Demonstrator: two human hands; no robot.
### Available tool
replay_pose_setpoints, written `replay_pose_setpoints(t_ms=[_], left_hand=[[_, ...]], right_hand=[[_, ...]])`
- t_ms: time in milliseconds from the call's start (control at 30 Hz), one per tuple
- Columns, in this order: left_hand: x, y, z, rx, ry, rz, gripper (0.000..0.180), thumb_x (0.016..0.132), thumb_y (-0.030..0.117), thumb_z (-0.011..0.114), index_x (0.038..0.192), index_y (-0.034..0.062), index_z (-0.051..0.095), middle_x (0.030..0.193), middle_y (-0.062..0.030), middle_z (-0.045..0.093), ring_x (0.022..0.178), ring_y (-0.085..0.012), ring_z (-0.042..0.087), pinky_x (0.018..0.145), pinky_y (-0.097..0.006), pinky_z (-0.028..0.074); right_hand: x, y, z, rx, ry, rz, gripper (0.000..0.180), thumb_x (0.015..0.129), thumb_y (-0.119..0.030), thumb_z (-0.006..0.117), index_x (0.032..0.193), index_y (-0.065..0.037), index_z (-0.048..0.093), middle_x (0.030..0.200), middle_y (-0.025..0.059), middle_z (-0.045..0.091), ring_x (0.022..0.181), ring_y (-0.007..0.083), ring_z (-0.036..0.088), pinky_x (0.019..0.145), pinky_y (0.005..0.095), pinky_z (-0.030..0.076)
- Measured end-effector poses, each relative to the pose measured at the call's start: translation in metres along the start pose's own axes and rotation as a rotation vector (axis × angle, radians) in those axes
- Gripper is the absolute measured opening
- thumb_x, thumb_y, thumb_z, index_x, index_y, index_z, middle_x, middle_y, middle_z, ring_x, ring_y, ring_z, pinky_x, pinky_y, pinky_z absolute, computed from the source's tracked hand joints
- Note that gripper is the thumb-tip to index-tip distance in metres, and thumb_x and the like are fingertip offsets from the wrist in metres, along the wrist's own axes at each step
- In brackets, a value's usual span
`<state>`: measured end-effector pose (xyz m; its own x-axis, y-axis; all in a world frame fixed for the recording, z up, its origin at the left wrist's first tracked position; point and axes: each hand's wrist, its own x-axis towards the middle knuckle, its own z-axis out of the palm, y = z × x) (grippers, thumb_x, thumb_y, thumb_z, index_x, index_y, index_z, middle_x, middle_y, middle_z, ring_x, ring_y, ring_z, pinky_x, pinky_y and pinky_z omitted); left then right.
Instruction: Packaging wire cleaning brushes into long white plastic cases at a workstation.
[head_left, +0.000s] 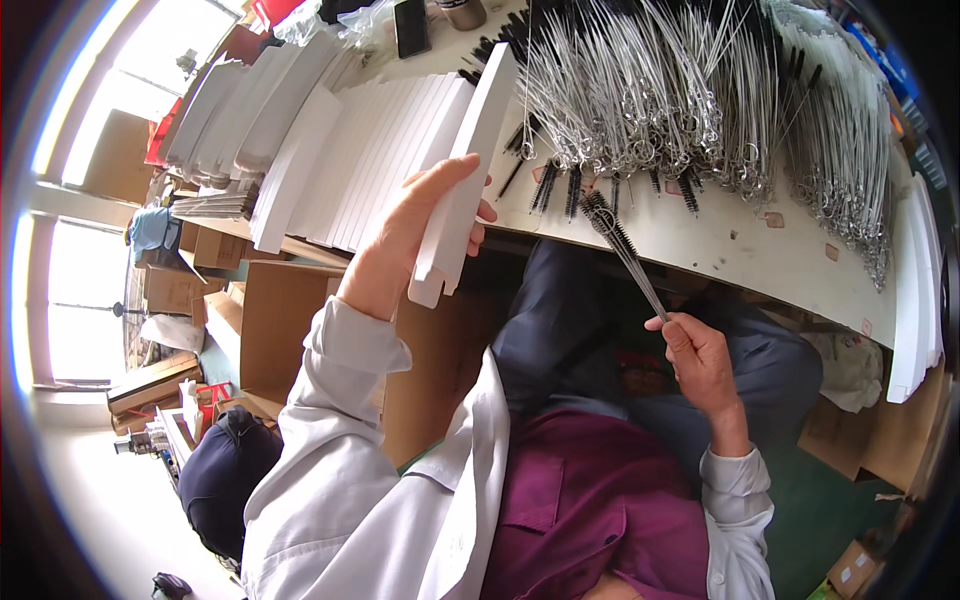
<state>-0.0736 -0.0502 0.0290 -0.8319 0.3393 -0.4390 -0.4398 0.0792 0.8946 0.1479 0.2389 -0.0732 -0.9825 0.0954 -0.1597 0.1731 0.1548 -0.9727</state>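
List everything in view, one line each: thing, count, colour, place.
White sleeve: one, white, in the left hand, tilted over the table edge.
Wire brush: one, black bristles on a silver stem, in the right hand.
Pile of wire brushes: many, silver and black, on the table, upper right.
Stacked sleeves: many, white, table upper left.
Table: one, pale.
Cardboard boxes: several, brown, floor left.
Left hand: gripping the sleeve.
Right hand: pinching the brush stem.
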Motion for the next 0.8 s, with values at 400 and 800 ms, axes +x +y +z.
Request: replay_pose_setpoints(t_ms=[400,800], left_hand=[[0.033,-0.005,0.006,-0.370,-0.123,0.193,0.058,0.095,0.036,0.056,0.136,-0.0042,0.051,0.108,-0.0207,0.063,0.084,-0.0236,0.064,0.078,-0.037,0.056],[0.049,-0.022,0.043,-0.538,-0.139,0.361,0.052,0.097,0.017,0.059,0.143,-0.0014,0.044,0.103,-0.0208,0.065,0.082,-0.0253,0.064,0.079,-0.042,0.057]], right_hand=[[-0.007,-0.012,0.001,0.001,-0.025,-0.097,0.039,0.109,-0.037,0.055,0.110,-0.002,0.072,0.056,-0.0084,0.040,0.049,0.0006,0.034,0.046,0.0219,0.028],[-0.026,-0.031,0.004,0.071,-0.145,-0.085,0.028,0.108,-0.022,0.059,0.109,0.002,0.073,0.059,-0.0014,0.044,0.055,0.0061,0.037,0.051,0.0249,0.032]])
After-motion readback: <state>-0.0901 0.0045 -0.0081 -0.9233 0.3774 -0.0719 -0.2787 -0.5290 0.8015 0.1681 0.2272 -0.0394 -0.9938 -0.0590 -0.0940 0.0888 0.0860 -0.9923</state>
